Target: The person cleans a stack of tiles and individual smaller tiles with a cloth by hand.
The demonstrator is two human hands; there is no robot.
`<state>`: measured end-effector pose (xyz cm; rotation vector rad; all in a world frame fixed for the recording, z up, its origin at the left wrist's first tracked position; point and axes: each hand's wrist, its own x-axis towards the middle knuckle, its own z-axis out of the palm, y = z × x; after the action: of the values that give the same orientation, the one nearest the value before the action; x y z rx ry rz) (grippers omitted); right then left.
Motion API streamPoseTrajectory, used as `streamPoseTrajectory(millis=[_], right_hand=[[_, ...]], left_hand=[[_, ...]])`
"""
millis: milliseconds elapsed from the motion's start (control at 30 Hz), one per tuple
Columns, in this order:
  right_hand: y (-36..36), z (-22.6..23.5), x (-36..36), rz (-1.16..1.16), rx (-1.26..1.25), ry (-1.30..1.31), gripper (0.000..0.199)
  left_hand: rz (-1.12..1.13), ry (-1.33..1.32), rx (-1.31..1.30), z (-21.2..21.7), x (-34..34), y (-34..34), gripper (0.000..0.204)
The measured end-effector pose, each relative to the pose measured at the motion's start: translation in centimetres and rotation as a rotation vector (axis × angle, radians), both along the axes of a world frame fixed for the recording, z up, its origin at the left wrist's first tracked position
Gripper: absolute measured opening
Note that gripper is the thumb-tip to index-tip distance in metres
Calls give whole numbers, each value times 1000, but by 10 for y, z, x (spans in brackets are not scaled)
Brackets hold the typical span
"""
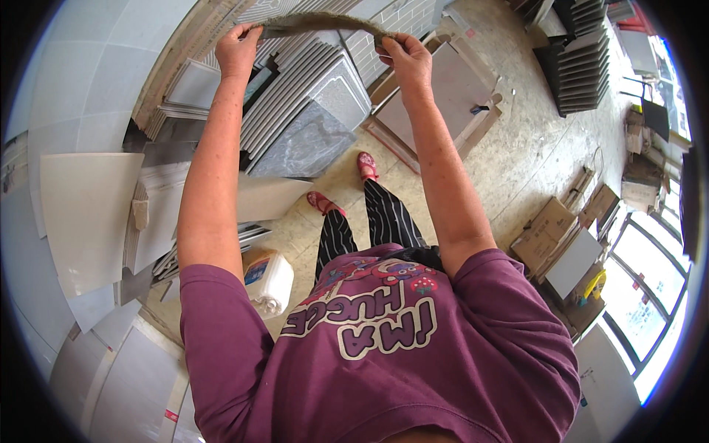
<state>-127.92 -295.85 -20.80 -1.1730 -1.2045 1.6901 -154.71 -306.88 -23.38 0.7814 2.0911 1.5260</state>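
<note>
Both arms reach out ahead of me. A long, dark grey-green strip, fuzzy along its edge like a folded cloth (317, 23), hangs between my hands in a shallow arch. Its left end is pinched by my left hand (238, 52), thumb against fingers. At the other end, my right hand (408, 62) grips it with bent fingers. Below and beyond the strip stands a row of leaning grey tiles (292, 92), with a marbled grey tile (306, 140) in front.
A boxed stack of large tiles (436, 96) lies on the floor near my right forearm. Pale panels (88, 214) lean at the left. A white plastic-wrapped bundle (269, 284) stands by my legs. Cardboard boxes (543, 229) are at right, and a dark display rack (580, 66) farther off.
</note>
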Motion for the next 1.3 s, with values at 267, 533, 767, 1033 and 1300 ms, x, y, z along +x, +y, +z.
streamPoseTrajectory(millis=[267,533,767,1033,1300], right_hand=[[-68,-76,-19,272,96,-367,17],[-208,-84,-17,1055,174,-418,19],[-227,-66,-41,1155,-214,-160,18],[-149,-89,-34,778,-293,-179,16],[-26,-43,8,193,-176,-100,16]], left_hand=[[94,-2,-273,-63,-18,-93,18],[294,108,-555,-125,-15,-341,12],[351,89,-583,-43,-20,-364,11],[219,66,-420,-71,-30,-245,14],[14,282,-322,-36,-5,-51,23]])
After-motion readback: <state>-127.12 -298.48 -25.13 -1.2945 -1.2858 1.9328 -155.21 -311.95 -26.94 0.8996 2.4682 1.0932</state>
